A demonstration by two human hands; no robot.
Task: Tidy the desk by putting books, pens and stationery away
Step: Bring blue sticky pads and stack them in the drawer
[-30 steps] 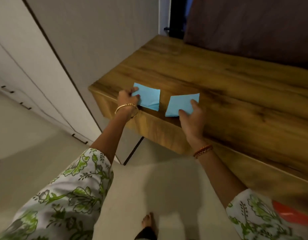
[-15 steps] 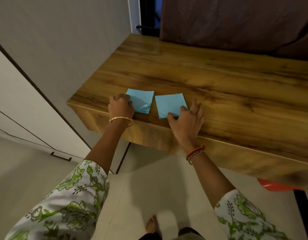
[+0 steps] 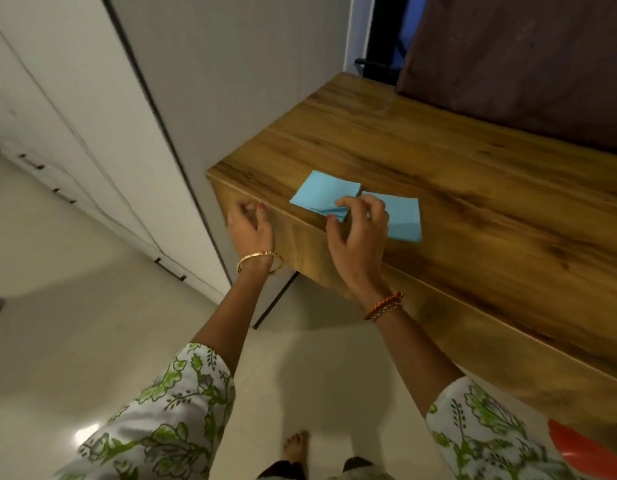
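Two stacks of light-blue square paper lie side by side near the front left corner of the wooden desk [image 3: 473, 188]. The left stack [image 3: 322, 194] is fanned at its near corner; the right stack [image 3: 404, 220] almost touches it. My right hand [image 3: 360, 237] hovers over the gap between them, with thumb and forefinger pinching the near corner of the left stack and partly hiding the right stack. My left hand [image 3: 249, 226] is off the desk, in front of its left front edge, with its fingers loosely curled and nothing in them.
White wardrobe doors [image 3: 92, 116] with dark handles stand to the left of the desk. Dark brown fabric [image 3: 525, 64] leans at the back of the desk. An orange object [image 3: 584, 448] sits low at the right. My bare foot [image 3: 295, 448] is on the pale tiled floor.
My left hand has let go of the left stack and moved off the desk edge. My right hand has shifted left from the right stack to the left stack's corner.
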